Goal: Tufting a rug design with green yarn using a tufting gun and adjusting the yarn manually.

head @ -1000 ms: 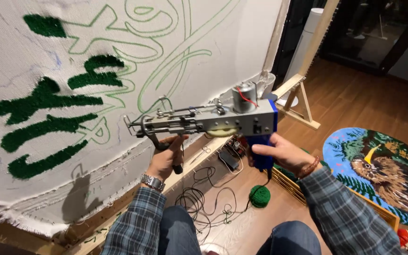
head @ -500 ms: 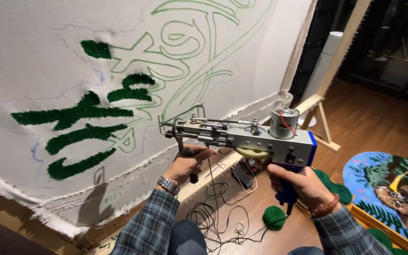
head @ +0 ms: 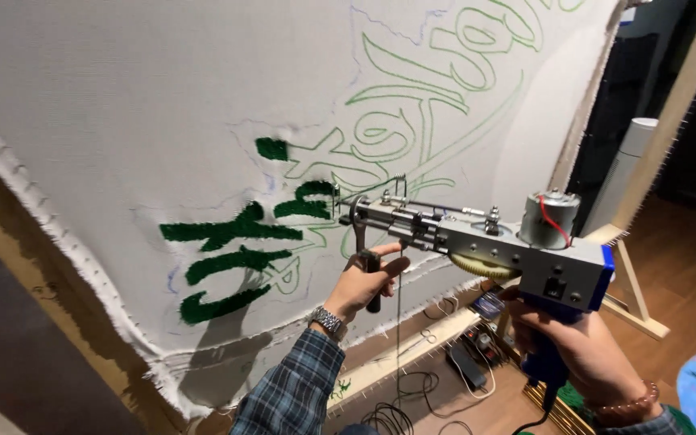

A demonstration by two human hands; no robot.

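Since the last frame we're swinging the tufting gun (head: 477, 242) up and in toward the cloth, so its needle end is now sitting right by the filled green patches instead of hanging lower down. Our left hand (head: 364, 282) is wrapping around the black front handle (head: 370, 278) under the nose of the gun, fingers curled on it, thumb pointing forward. Our right hand (head: 565, 346) is gripping the blue rear grip (head: 545, 366) tight, down below the grey body and its round motor (head: 553, 217). So both hands are closed on the gun, which is being held level between them, nose pointing left at the fabric.

Just past our left hand we're looking at the white backing cloth (head: 163, 105) stretched on a wooden frame (head: 412, 354), with thick dark green tufted strokes (head: 231, 234) to the left of the needle and thin green outline drawing (head: 420, 105) above it. We can't quite tell if the needle is touching the cloth or just short of it.

A thin strand of yarn (head: 399, 322) is hanging straight down just right of our left hand. Below both hands, cables (head: 412, 395) are lying on the wooden floor (head: 686, 266). There's a watch (head: 329, 322) on our left wrist and a bead bracelet (head: 634, 407) on the right.
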